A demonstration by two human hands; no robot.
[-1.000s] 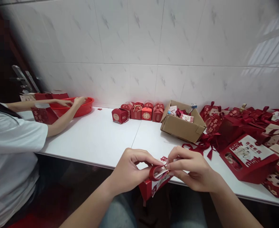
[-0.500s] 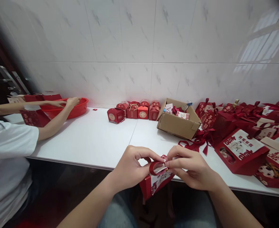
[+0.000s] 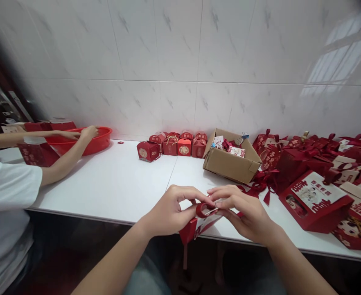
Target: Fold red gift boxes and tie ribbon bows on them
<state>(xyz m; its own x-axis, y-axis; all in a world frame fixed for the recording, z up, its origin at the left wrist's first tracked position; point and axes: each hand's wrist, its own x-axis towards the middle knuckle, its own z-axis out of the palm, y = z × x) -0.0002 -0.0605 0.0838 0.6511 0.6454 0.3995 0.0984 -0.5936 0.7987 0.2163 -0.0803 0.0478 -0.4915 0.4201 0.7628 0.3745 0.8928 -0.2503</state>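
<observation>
A small red gift box (image 3: 189,232) with a white printed label hangs between my hands, just over the table's front edge. My left hand (image 3: 172,211) pinches its top edge beside a dark red ribbon loop (image 3: 200,210). From the other side my right hand (image 3: 246,213) closes its fingertips on the ribbon and the top of the box. The two sets of fingertips nearly meet there. My right hand covers much of the box's right side, and the exact grip on the ribbon is partly hidden.
An open cardboard box (image 3: 229,166) with cards and ribbons stands behind my hands. Small red boxes (image 3: 170,145) line the wall. Finished-looking red gift boxes (image 3: 317,200) crowd the right. At left, a co-worker's arms (image 3: 65,162) reach into a red basin (image 3: 102,143) on the white table (image 3: 113,184).
My right hand has rolled inward over the top of the gift box, and its fingers now cover more of it. The box has tilted slightly. The view has shifted a little.
</observation>
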